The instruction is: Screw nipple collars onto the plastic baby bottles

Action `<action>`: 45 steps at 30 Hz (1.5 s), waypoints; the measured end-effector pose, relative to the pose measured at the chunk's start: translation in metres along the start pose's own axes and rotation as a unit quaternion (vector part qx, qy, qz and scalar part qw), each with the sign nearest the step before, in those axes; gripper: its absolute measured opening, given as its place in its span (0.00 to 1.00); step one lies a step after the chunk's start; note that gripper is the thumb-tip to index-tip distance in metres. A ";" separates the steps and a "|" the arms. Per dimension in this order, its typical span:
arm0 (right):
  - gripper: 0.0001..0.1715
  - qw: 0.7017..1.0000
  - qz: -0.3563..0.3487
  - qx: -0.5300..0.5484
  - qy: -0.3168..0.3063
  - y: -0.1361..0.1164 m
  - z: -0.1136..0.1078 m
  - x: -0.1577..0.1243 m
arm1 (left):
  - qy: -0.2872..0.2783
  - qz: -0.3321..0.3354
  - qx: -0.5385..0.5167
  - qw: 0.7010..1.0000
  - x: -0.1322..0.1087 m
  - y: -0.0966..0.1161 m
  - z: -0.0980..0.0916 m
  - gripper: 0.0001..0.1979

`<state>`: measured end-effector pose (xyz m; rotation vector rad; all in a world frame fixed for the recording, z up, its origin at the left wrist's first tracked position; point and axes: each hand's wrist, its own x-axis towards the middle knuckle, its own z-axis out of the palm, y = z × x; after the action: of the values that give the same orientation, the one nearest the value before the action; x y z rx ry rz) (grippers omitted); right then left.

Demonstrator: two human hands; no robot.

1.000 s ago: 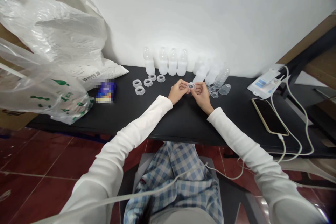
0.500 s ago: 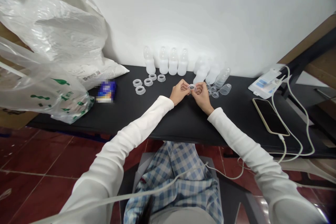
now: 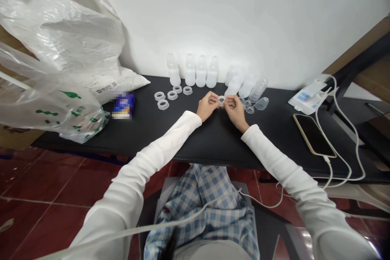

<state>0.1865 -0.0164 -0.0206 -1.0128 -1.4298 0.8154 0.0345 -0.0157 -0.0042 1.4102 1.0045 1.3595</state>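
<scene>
Between my two hands, over the black table, is a translucent bottle collar ring (image 3: 222, 99). My left hand (image 3: 207, 105) pinches its left side, and my right hand (image 3: 235, 110) pinches its right side. Several clear nipples (image 3: 250, 109) lie just beyond my right hand, partly hidden by it. Clear bottle caps (image 3: 261, 103) are beside them. White baby bottles (image 3: 233, 86) without caps stand behind my right hand. To the left, several loose collar rings (image 3: 163, 105) rest on the table, and a row of capped baby bottles (image 3: 200, 77) stands along the wall.
Large plastic bags (image 3: 61, 36) and a small blue packet (image 3: 123, 105) occupy the table's left side. A phone (image 3: 314, 135) with a charging cable (image 3: 355, 130) lies at the right, near a white-and-blue package (image 3: 307, 95). Another cable crosses my lap.
The collar ring has tilted a little in my fingers, and its open middle shows more. Both hands stay in nearly the same place. The other things have not moved.
</scene>
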 end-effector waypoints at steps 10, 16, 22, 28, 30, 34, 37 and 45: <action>0.24 1.000 0.005 -0.004 0.011 -0.007 0.004 -0.004 | 0.016 0.011 0.043 0.999 -0.002 0.005 0.001 0.11; 0.24 1.000 0.002 -0.004 0.013 -0.006 0.004 -0.004 | 0.006 0.004 0.028 1.000 -0.002 0.003 0.001 0.11; 0.25 1.000 0.002 -0.011 0.010 -0.007 0.000 -0.002 | -0.027 0.000 -0.041 0.999 0.000 -0.003 0.002 0.11; 0.25 1.000 -0.003 -0.008 0.011 -0.008 -0.001 -0.002 | -0.034 0.007 -0.033 0.999 -0.001 0.001 0.000 0.11; 0.24 1.000 0.001 -0.007 0.010 -0.007 0.000 -0.002 | -0.035 0.008 -0.017 0.999 -0.001 0.002 -0.001 0.11; 0.23 1.000 0.006 -0.003 0.003 -0.005 0.001 -0.003 | -0.029 0.017 0.013 0.999 -0.001 0.004 -0.002 0.11; 0.23 1.000 0.004 -0.009 0.010 -0.004 0.002 -0.003 | -0.022 0.024 0.021 0.999 -0.002 0.005 -0.001 0.12; 0.21 0.999 -0.002 -0.033 0.032 -0.004 0.002 -0.004 | -0.018 0.019 0.007 1.000 -0.003 0.001 0.004 0.13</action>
<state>0.1837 -0.0214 -0.0188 -1.0755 -1.4112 0.7304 0.0380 -0.0194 -0.0041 1.4673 0.9699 1.3519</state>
